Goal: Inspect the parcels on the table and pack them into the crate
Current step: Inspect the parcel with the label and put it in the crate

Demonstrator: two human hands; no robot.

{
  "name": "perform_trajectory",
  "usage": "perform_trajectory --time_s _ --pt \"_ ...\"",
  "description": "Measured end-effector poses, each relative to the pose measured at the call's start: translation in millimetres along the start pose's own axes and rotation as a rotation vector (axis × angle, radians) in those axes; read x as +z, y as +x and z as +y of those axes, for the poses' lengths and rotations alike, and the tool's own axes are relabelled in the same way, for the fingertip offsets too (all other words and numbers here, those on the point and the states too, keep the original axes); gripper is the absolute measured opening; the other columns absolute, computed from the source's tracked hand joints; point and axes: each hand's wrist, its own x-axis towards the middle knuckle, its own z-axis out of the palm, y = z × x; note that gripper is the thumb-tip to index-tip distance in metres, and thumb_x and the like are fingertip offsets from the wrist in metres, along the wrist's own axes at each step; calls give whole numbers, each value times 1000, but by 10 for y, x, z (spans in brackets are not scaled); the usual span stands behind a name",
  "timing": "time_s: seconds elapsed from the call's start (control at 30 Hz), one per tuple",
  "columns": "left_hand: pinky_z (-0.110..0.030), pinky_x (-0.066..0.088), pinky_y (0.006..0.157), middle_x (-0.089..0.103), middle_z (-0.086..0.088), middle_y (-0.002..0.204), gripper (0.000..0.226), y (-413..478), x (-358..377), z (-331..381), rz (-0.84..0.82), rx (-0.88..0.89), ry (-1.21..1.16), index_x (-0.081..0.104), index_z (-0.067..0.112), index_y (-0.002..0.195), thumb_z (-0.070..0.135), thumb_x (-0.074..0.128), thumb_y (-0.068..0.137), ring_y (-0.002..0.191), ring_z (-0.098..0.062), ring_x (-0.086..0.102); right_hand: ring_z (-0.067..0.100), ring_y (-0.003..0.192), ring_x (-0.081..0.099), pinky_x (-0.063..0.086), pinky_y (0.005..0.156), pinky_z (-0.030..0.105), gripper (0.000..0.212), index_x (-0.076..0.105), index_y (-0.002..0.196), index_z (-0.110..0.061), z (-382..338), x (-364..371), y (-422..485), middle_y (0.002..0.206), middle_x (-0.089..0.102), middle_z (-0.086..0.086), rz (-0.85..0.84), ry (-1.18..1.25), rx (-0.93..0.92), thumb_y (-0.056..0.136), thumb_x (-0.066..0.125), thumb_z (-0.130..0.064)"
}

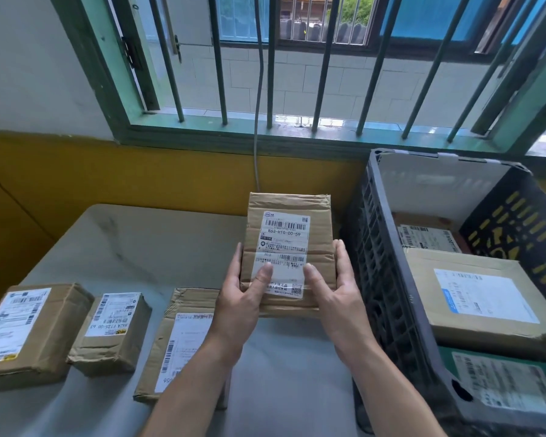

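I hold a brown cardboard parcel (289, 234) with a white shipping label above the table, label facing me. My left hand (241, 294) grips its lower left edge, thumb on the label. My right hand (336, 291) grips its lower right edge, thumb also on the label. Three more brown parcels lie on the grey table (145, 244): one at far left (29, 332), a small one (114, 329) beside it, and a flat one (183, 342) partly under my left forearm. The dark plastic crate (388, 279) stands to the right.
Inside the crate lie a large brown parcel (486, 298), a green-edged parcel (505, 383) nearer me and another parcel (429, 238) at the back. A yellow wall and a barred window (297, 74) rise behind the table. A grey cable (256, 137) hangs down the wall.
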Motion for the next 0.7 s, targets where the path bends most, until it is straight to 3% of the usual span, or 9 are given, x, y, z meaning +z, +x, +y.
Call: perform_trajectory --time_s 0.07,0.23,0.33,0.4,0.5,0.57,0.63,0.7 --pt "-50 54 106 75 0 125 74 35 13 31 -16 15 16 41 25 155 37 69 87 114 -24 73 13 128 63 51 110 46 96 25 161 -41 -3 10 31 146 60 -9 -10 -7 0 83 77 -58" --pt "-52 53 106 74 -2 128 71 109 -14 26 -22 42 46 40 26 156 32 66 91 117 -25 72 10 125 64 49 112 45 76 22 161 -43 27 -28 117 139 65 -11 -13 13 17 99 65 -37" --pt "-45 54 107 74 3 129 74 89 -24 19 -44 57 71 34 31 159 31 66 92 119 -19 70 11 124 65 51 110 45 83 22 161 -42 -15 -38 166 139 66 -9 -46 52 49 90 64 -56" --pt "-43 54 107 73 6 130 72 94 -26 18 -46 57 83 34 34 159 30 69 95 121 -16 69 12 115 71 57 102 42 76 32 157 -38 -41 -36 191 130 72 -9 -49 55 51 89 63 -56" --pt "-46 50 110 70 6 135 79 169 -27 92 -9 32 39 38 37 155 48 75 87 125 -18 66 9 105 75 62 84 27 49 45 148 -35 -44 -41 217 116 78 -10 -61 89 32 101 57 -36" --pt "-48 49 111 70 6 135 86 225 -22 170 -2 -21 -26 43 34 153 63 77 79 124 -18 67 10 109 74 62 89 31 51 43 151 -35 -55 -29 218 119 77 -10 -72 90 7 102 57 -30" --pt "-43 55 104 74 6 127 65 245 -19 223 -35 -19 -13 54 29 142 59 71 87 117 -16 71 11 114 71 58 101 39 53 42 153 -37 -45 -5 221 124 75 -10 -67 73 -7 102 58 -32" --pt "-38 58 97 77 6 120 50 245 -2 227 -50 -10 4 59 30 133 49 62 87 113 -17 73 11 118 69 54 106 43 59 40 153 -41 -38 6 257 127 73 -12 -46 33 -14 99 62 -47"
